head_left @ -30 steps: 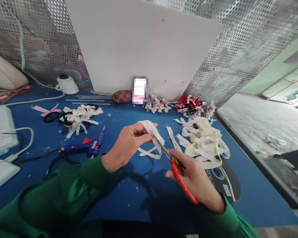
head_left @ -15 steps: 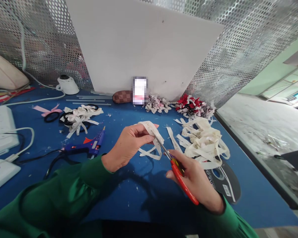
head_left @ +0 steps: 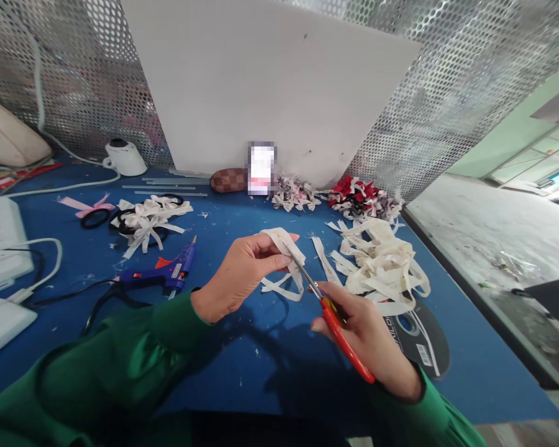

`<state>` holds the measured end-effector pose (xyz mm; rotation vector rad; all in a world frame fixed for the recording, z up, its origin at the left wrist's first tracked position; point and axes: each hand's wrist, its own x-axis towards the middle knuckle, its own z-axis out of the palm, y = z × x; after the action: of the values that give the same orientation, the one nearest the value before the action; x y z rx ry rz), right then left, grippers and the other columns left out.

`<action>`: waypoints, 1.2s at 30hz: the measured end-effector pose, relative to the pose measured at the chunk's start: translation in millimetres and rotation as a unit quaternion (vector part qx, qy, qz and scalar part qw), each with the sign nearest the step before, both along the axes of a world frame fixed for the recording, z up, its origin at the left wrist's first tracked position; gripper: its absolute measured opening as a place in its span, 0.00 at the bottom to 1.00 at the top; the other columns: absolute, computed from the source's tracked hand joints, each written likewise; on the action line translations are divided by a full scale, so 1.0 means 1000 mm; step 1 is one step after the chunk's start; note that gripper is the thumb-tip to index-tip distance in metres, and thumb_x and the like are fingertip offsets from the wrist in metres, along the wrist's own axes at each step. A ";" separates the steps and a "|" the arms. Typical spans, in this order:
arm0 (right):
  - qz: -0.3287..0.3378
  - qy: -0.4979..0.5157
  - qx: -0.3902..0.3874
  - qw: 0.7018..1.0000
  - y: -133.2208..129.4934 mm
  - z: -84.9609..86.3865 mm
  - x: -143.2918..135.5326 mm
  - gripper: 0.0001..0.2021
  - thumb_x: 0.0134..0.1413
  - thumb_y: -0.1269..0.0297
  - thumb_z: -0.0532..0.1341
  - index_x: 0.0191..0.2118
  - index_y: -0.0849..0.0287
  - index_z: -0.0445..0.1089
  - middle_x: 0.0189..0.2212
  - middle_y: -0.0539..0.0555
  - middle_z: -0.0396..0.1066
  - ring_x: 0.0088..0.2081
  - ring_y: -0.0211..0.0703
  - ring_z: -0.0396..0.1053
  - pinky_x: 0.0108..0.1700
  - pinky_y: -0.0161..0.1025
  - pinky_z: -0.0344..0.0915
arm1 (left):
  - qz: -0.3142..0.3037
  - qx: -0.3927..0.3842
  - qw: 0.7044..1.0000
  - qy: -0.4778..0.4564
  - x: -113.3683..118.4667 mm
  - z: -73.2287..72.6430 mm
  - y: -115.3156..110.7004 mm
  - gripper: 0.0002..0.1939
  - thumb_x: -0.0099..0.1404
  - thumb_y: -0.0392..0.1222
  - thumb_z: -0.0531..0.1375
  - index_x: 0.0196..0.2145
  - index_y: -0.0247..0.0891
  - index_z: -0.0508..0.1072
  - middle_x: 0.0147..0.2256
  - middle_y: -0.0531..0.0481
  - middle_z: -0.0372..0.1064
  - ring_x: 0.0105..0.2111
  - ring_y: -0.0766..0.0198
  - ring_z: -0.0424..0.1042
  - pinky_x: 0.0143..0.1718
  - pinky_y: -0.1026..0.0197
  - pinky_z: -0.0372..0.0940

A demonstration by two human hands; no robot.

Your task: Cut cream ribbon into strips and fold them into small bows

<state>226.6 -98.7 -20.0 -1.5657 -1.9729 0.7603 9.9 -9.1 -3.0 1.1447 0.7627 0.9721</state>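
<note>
Between thumb and fingers, my left hand (head_left: 245, 270) pinches a cream ribbon (head_left: 279, 236) that loops over the fingers and hangs below them. My right hand (head_left: 361, 329) grips scissors (head_left: 340, 338) with red handles, the fingers wrapped around them. Their metal blades point up and left, and the tips touch the ribbon beside my left thumb. How far the blades are parted is hard to make out. A loose strip of cream ribbon (head_left: 323, 257) lies just right of the blades, near a tangled pile of ribbon (head_left: 382, 254).
A purple glue gun (head_left: 168, 273) lies left of my hands, below ribbon bows with black hair ties (head_left: 149, 223). At the back stand a blurred phone (head_left: 261, 167) and a brown checked pouch (head_left: 228, 180), beside finished bows (head_left: 358, 195). A black ribbon spool (head_left: 422, 338) lies right.
Both hands keep nearly the same pose, with the scissor blades still at the ribbon. The whole view has shifted very slightly.
</note>
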 end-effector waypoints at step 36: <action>-0.004 -0.016 0.019 1.000 0.003 -0.003 0.003 0.22 0.56 0.51 0.65 0.52 0.57 0.71 0.26 0.46 0.67 0.27 0.39 0.62 0.31 0.36 0.60 | 0.035 -0.021 0.999 -0.007 -0.002 0.005 0.004 0.15 0.54 0.41 0.73 0.41 0.39 0.84 0.37 0.48 0.81 0.36 0.60 0.77 0.44 0.57 0.72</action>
<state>230.1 -95.4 -23.1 -1.5728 -1.9905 0.6954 7.7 -4.7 1.7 1.0797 0.8124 1.0168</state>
